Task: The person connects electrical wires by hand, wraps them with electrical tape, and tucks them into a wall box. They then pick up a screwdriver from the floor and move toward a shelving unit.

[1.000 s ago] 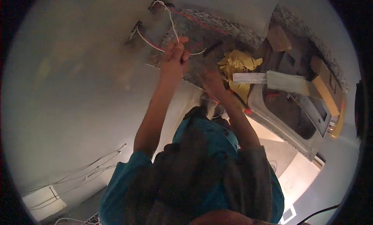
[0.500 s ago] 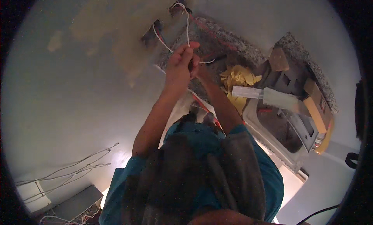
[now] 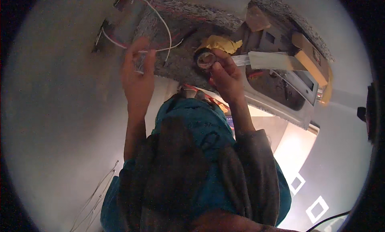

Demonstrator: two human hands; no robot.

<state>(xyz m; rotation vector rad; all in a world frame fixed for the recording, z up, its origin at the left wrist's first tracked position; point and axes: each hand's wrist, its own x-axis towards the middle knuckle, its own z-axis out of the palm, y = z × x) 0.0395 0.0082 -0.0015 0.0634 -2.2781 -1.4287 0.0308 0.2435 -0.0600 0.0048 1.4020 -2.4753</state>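
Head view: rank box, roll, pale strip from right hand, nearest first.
1. Roll: in the right hand, at its upper left.
2. Pale strip: right of the hand.
3. Box: farther right, by the strip's far end.

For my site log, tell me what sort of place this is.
Likely an unfinished room, perhaps a kitchen: white wire loops from a rough opening in the wall, and loose clutter lies around a sink-like basin.
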